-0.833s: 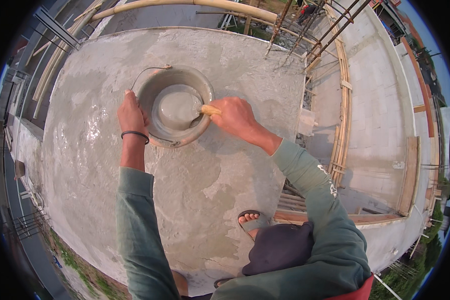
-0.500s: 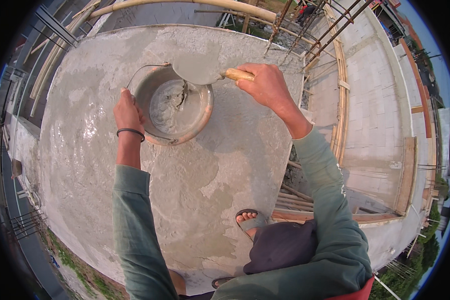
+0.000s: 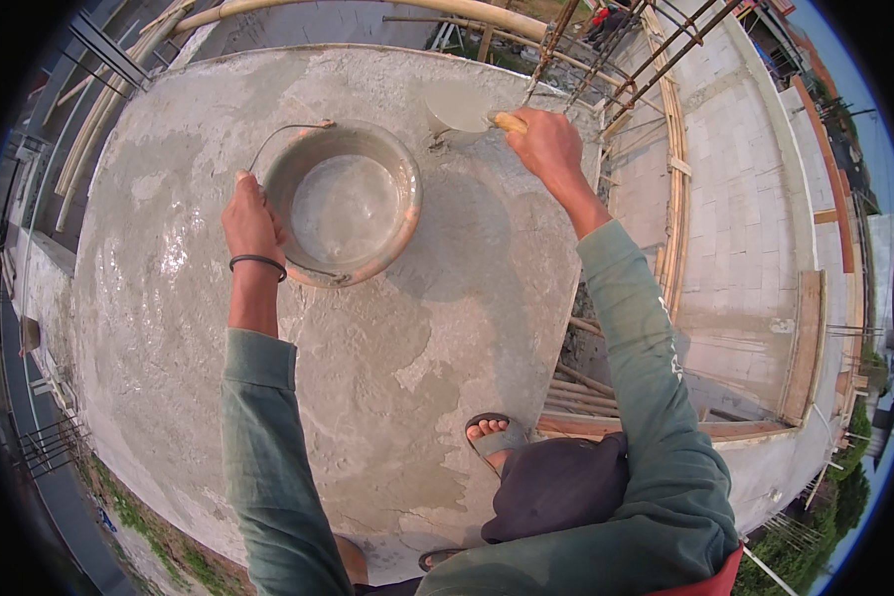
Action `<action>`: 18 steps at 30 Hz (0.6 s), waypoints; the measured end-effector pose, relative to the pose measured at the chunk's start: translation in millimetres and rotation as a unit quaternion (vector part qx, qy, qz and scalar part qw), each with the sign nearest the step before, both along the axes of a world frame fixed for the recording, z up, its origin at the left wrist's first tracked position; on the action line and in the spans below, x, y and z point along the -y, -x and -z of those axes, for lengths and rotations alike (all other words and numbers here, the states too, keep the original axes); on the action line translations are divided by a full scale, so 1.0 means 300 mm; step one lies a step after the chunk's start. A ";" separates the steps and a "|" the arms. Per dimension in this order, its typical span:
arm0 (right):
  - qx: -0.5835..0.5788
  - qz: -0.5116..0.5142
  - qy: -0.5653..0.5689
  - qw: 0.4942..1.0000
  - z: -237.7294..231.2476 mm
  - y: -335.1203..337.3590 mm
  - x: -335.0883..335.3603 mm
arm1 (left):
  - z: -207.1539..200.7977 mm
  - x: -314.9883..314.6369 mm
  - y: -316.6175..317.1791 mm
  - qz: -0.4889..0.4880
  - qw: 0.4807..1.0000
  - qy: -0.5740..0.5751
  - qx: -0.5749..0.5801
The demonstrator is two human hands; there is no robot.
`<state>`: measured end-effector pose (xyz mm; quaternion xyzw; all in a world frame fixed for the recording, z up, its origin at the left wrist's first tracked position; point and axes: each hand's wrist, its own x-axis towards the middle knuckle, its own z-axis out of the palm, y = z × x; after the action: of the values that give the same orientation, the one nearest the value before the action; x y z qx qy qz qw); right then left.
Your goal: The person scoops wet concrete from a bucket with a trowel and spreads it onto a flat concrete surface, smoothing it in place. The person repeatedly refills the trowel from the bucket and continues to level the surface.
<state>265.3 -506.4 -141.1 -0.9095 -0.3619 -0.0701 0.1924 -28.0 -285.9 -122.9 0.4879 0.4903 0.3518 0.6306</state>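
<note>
My left hand [image 3: 252, 221] is closed round the wire handle of a bucket [image 3: 404, 223]. The bucket is tilted so its mouth faces me, and a thin layer of wet grey cement [image 3: 343, 211] coats its bottom. Right of the bucket, my right hand [image 3: 548, 144] grips the wooden handle of a trowel [image 3: 457, 104]. The trowel's rounded blade is smeared with grey cement and points left, above the far part of the slab. A dark clump of cement shows just below the blade; whether it still clings to the trowel I cannot tell.
I stand on a raised concrete slab [image 3: 368, 397] with wet patches. Rusty rebar [image 3: 621, 89] rises at its far right corner. Beyond the right edge the level drops beside a pale block wall [image 3: 735, 228]. Bamboo poles [image 3: 368, 12] cross the far side; wooden boards [image 3: 606, 425] lie low at right.
The trowel has moved right, from over the bucket's rim to above the slab. A lump of cement has left the bucket's inside. My left hand keeps its hold on the handle.
</note>
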 end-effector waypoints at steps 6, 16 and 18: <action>0.051 0.030 0.030 0.998 0.044 -0.055 0.011 | -0.013 0.011 0.001 0.004 1.000 0.007 0.012; 0.266 0.008 -0.004 0.964 0.111 -0.048 0.037 | -0.053 0.073 -0.035 0.034 0.999 -0.001 0.007; 0.292 -0.003 -0.017 0.956 0.113 -0.041 0.042 | -0.056 0.068 -0.027 0.037 0.999 0.009 0.016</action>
<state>277.5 -518.9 -174.9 -0.8449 -0.4034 -0.3386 0.0937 -19.8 -306.3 -106.2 0.4942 0.4653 0.3314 0.6553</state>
